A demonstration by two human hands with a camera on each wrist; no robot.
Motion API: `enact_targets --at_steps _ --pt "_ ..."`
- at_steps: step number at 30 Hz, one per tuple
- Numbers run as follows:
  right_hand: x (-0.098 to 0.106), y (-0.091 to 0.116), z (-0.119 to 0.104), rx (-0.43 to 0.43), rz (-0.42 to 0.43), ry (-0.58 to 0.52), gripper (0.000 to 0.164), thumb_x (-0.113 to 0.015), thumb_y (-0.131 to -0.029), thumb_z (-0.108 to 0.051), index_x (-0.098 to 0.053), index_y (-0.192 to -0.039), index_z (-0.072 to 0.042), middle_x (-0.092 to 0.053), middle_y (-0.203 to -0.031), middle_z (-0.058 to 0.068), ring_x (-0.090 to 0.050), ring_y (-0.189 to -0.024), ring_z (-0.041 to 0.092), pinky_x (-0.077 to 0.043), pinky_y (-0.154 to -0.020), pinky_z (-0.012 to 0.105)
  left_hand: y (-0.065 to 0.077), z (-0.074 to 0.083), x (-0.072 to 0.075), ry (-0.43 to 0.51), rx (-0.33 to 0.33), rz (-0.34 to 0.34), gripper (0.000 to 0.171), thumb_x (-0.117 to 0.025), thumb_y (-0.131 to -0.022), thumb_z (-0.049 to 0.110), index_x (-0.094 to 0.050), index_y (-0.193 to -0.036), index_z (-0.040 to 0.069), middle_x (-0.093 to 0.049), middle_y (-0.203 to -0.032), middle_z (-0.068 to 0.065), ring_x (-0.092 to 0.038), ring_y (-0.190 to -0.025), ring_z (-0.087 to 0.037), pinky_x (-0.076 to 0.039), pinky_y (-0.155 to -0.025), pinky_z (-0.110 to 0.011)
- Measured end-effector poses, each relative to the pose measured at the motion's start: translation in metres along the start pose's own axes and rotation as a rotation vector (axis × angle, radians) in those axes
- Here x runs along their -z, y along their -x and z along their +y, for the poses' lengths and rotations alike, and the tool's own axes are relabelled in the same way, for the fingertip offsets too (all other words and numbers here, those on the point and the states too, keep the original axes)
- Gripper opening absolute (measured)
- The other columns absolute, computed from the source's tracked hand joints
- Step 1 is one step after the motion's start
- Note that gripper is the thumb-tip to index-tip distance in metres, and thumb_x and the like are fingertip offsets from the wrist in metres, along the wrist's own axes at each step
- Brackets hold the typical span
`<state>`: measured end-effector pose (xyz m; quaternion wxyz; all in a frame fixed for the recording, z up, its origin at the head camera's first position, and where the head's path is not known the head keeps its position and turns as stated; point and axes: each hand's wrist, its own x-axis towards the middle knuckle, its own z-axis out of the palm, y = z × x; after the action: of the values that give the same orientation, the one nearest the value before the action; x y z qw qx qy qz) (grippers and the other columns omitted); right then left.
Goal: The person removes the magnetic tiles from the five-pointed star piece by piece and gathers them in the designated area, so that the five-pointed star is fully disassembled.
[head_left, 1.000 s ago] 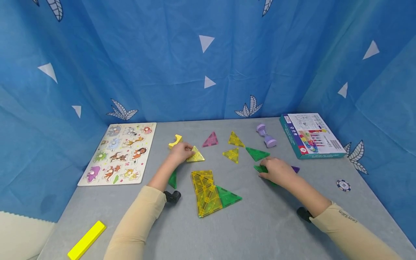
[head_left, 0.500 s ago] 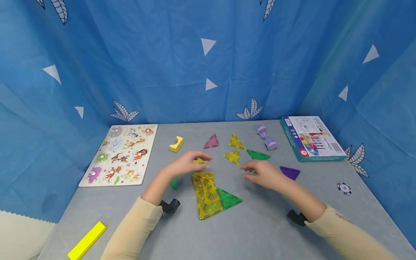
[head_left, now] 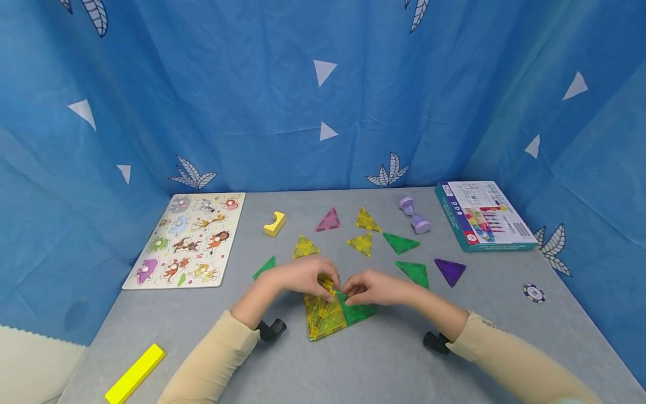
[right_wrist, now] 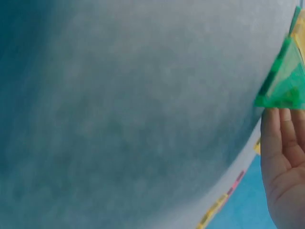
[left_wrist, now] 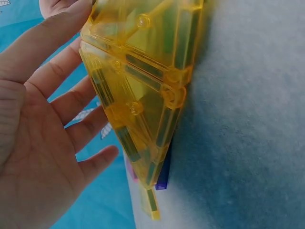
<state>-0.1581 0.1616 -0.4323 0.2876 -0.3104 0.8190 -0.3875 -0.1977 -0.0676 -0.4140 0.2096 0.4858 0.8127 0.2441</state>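
Joined yellow magnetic tiles (head_left: 323, 321) lie flat on the grey table, with a green triangular magnetic tile (head_left: 360, 314) against their right side. Over the upper part of the yellow tiles arches my left hand (head_left: 301, 276), its fingertips near the seam with the green tile. The left wrist view has these fingers fairly straight along the tiles' edge. My right hand (head_left: 379, 287) touches the green tile near its upper corner; in the right wrist view its straight fingers (right_wrist: 271, 129) meet the tile's edge. The yellow tiles' top end is partly hidden by my left hand.
Loose triangular tiles lie beyond my hands: yellow (head_left: 305, 247), pink (head_left: 329, 220), green (head_left: 401, 243) and purple (head_left: 450, 271). An animal puzzle board (head_left: 228, 224) lies left, a boxed set (head_left: 494, 216) right, a purple hourglass (head_left: 414, 213) at the back, a yellow block (head_left: 135, 373) front left.
My left hand has left the loose yellow triangle and come right and nearer, onto the joined tiles. From the loose green triangle my right hand has moved left to the joined green tile.
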Motion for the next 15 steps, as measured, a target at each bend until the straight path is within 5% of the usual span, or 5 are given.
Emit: enact_targets --at_steps 15 --pt "0.0030 -0.0033 0.0014 0.032 -0.066 -0.023 0.015 -0.059 -0.092 -0.016 -0.065 -0.105 -0.010 -0.065 -0.087 -0.003 -0.059 -0.076 0.011 -0.049 -0.068 0.025 -0.0011 -0.0068 -0.0044 0.172 -0.027 -0.029 0.011 -0.073 -0.082 0.025 -0.071 -0.092 0.022 -0.062 -0.094 0.014 -0.055 -0.087 -0.002 -0.046 -0.079 -0.022"
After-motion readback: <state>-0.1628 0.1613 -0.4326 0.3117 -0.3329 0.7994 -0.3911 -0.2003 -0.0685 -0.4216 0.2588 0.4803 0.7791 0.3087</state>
